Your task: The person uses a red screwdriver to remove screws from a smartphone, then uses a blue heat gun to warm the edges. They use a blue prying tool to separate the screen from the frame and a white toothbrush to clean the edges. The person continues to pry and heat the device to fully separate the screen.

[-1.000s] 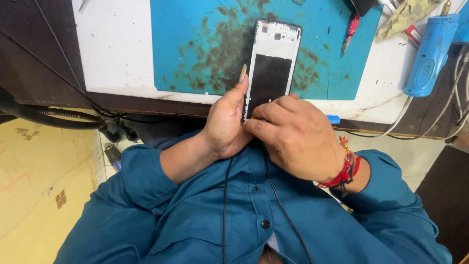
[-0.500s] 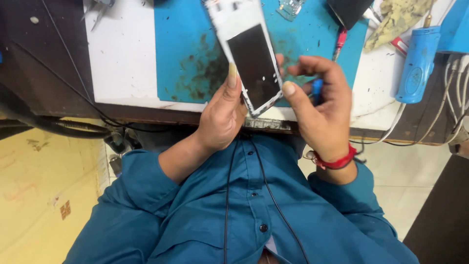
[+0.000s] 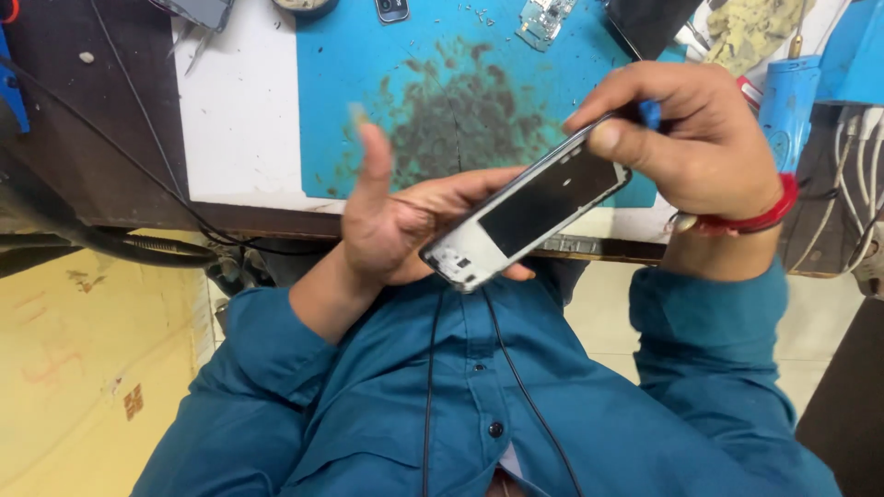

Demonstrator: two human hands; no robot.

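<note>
Nearest the camera, a teal shirt (image 3: 479, 405) with a thin black cable (image 3: 429, 387) hanging down its front fills the lower view. Just beyond it, both hands hold a phone frame (image 3: 529, 216) above the near table edge. Its long axis runs diagonally, the lower end near-left, the upper end far-right. The left hand (image 3: 396, 225) lies under the lower end, palm up, fingers spread and supporting, thumb raised clear (blurred). The right hand (image 3: 704, 138), wearing a red wristband (image 3: 750, 219), pinches the frame's upper end between thumb and fingers; it also appears to hold something blue, but I cannot tell what. Farther off lies a stained blue work mat (image 3: 442, 101) on the white table (image 3: 239, 120). A small circuit board (image 3: 543, 18) lies at the mat's far edge. No containers are seen.
</note>
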